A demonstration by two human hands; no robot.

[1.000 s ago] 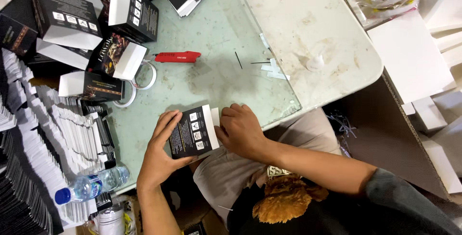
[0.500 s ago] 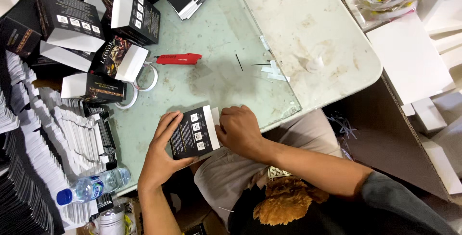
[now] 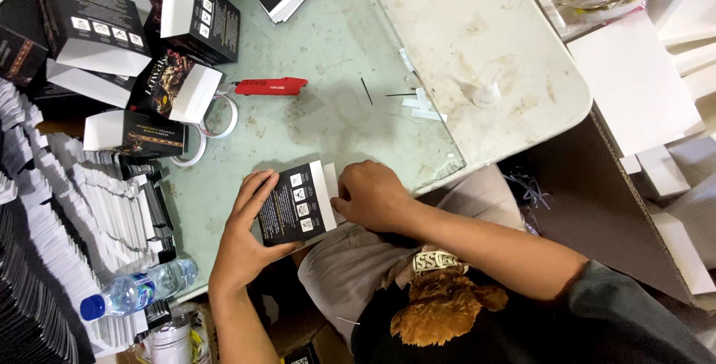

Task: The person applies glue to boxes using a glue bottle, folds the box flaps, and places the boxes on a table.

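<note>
A small black carton with a white end panel (image 3: 298,201) rests at the near edge of the glass-topped table (image 3: 335,58). My left hand (image 3: 246,226) grips its left side, thumb underneath and fingers over the top. My right hand (image 3: 373,196) presses against the white flap on its right end, fingers curled. Both hands touch the same carton, just above my lap.
Assembled black cartons (image 3: 198,13) stand at the far left. A red utility knife (image 3: 270,86) and two tape rolls (image 3: 216,114) lie beyond my hands. Stacks of flat box blanks (image 3: 89,207) fill the left, with a water bottle (image 3: 138,289). White boxes (image 3: 634,80) pile up right.
The carton and both hands stay nearly in place; the view has shifted slightly, and my right hand's fingers have pressed closer onto the white flap.
</note>
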